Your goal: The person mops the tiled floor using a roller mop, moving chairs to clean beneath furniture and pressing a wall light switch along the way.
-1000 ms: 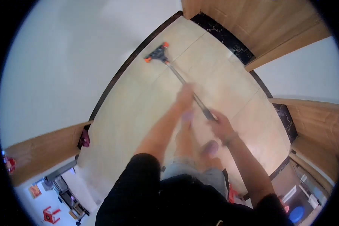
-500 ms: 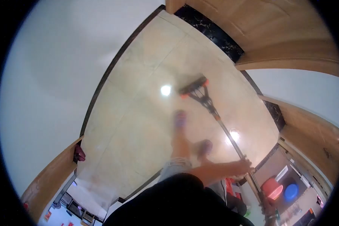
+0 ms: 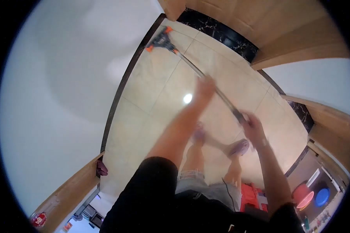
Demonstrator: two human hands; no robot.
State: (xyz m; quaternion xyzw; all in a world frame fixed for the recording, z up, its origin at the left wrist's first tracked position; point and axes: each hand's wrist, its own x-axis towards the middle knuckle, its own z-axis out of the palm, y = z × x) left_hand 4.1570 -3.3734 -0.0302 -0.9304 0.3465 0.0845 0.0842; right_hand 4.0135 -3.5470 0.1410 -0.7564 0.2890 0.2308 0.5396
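Note:
A mop (image 3: 191, 65) with a grey handle slants across the tiled floor. Its dark head (image 3: 160, 40) with orange ends lies at the upper left, against the dark baseboard. Partway down the handle, my left hand (image 3: 207, 87) is wrapped round it, slightly blurred. My right hand (image 3: 252, 126) grips the handle's near end, lower and to the right. Below the handle, my feet in purple slippers (image 3: 239, 147) stand on the floor.
A white wall (image 3: 58, 85) rises on the left. Wooden doors (image 3: 291, 31) and a black marbled threshold (image 3: 217, 33) are at the upper right. Red (image 3: 302, 195) and blue basins (image 3: 322, 197) are at the lower right, a red item (image 3: 249, 196) beside my legs.
From beside my feet, the mop head has moved up and left to the baseboard. Both hands have moved up and forward, still on the handle. The view has shifted slightly.

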